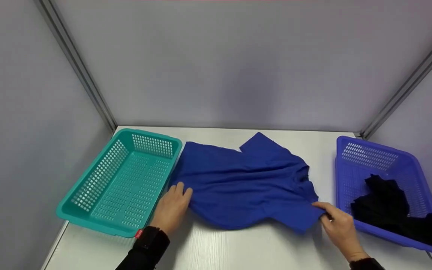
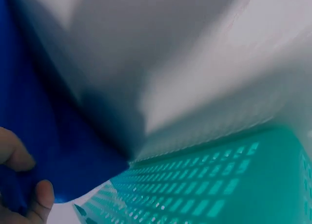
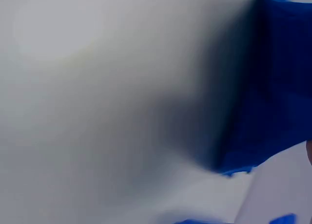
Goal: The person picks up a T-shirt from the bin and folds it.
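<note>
A blue short-sleeved T-shirt (image 1: 238, 180) lies sideways across the white table, its collar toward the right and its hem toward the left. At the near hem corner, my left hand (image 1: 173, 206) pinches the cloth between thumb and fingers; the left wrist view shows the thumb and a finger (image 2: 43, 195) on the blue fabric. My right hand (image 1: 338, 227) pinches the near sleeve by its edge. That near side is lifted a little, with shadow on the table below it. Only a sliver of the right hand shows in the right wrist view, beside the hanging blue cloth (image 3: 278, 97).
A teal basket (image 1: 118, 230) stands left, right against the shirt's hem side. On the right, a purple-blue basket (image 1: 369, 146) holds black clothing (image 1: 383, 206), part of it over the near rim. Grey panels (image 1: 238, 67) enclose the white table (image 1: 216, 247) at back and sides.
</note>
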The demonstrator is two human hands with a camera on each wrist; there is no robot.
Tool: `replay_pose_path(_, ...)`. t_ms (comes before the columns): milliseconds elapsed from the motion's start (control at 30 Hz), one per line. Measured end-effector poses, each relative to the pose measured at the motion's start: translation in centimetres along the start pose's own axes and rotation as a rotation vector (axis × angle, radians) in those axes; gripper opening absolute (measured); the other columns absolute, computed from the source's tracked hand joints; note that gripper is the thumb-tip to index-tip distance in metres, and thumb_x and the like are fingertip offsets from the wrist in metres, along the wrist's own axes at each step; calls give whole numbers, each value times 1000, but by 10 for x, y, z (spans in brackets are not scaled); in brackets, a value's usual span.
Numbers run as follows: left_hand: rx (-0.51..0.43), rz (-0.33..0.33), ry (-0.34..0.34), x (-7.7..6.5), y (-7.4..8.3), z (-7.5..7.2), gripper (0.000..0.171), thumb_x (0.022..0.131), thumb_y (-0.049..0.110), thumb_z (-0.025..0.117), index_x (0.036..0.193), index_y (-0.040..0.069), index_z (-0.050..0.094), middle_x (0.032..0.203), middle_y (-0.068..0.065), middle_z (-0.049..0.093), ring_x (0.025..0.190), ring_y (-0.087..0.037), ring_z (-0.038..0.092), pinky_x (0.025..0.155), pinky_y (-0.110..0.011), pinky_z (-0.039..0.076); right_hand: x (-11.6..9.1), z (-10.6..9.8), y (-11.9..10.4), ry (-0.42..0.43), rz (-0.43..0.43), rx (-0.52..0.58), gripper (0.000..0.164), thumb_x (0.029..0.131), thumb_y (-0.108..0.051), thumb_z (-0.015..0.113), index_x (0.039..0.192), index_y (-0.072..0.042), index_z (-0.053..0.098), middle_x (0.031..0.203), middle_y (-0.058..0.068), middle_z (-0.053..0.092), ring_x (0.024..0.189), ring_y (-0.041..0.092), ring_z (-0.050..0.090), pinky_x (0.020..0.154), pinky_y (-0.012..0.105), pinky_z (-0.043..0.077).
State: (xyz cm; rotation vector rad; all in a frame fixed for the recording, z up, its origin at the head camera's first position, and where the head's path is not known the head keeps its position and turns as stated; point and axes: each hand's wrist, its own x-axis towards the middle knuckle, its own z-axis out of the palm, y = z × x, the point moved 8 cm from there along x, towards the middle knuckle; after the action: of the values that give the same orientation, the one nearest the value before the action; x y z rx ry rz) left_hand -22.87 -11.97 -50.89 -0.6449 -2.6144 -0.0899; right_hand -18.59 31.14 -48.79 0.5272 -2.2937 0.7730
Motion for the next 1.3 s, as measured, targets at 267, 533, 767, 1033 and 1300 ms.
replay_pose_path(267,-108,-79,92,3,-8,-32,34,76,-18,75,93,4,54,80,-7,51,69,-23,51,58,-35,47,49,-62,-7,-19,324,305,21,93,16,65,108,5,76,93,-2,77,67,-5,62,60,12,49)
replay_pose_path(533,-433,-246,-313,-5,-18,-26,21,83,-10,71,88,8,61,79,-6,65,73,-26,64,70,-47,56,41,-68,4,-300,478,284,13,101,0,64,107,0,76,94,-5,75,81,3,66,71,17,53)
replay_pose_path(767,-506,-330,-586,-19,-17,-10,10,90,-4,71,94,5,68,87,-11,69,82,-29,68,76,-52,57,32,-40,26,-523,627,180,22,104,-24,66,111,-5,73,97,0,71,82,6,61,72,22,51)
replay_pose_path(1033,-307,-443,-443,-13,-30,-5,10,89,-5,67,84,2,62,81,-15,67,75,-34,70,59,-50,55,57,-26,41,-373,561,-81,27,102,-31,69,107,-5,74,101,15,74,89,27,66,77,40,51)
replay_pose_path(1300,-191,-494,-353,-7,-32,11,11,88,-2,71,81,2,63,81,-19,70,74,-40,71,59,-56,57,78,-12,39,-202,364,-222,12,90,-5,77,94,5,72,90,21,67,87,47,65,78,62,48)
